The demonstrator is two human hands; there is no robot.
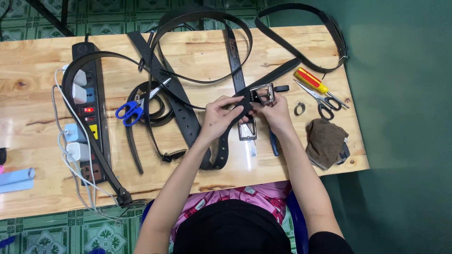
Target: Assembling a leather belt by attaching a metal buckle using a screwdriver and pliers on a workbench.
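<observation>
Overhead view of a wooden workbench [42, 61] with both hands at its centre. The left hand [217, 116] pinches the black belt strap [229, 129] between thumb and fingers just short of its end; the right hand [274, 112] closes its fingertips on the same strap end where it meets the silver buckle [263, 94]. The buckle sits directly above the right fingertips and touches them, its frame tilted toward the far edge of the bench. The strap's long axis runs diagonally, from the near left, where it lies flat on the bench, up toward the buckle at the far right. A second, loose silver buckle frame [247, 129] lies on the bench just below the hands. To the right lie small black-handled scissors [325, 101], a red-and-yellow screwdriver [311, 81], a small dark ring [299, 109] and a brown cloth [326, 142]. To the left lie blue-handled scissors [129, 112] among further black belts [186, 110], and a black power strip [92, 113] holding white plug adapters. No containers appear on the bench.
</observation>
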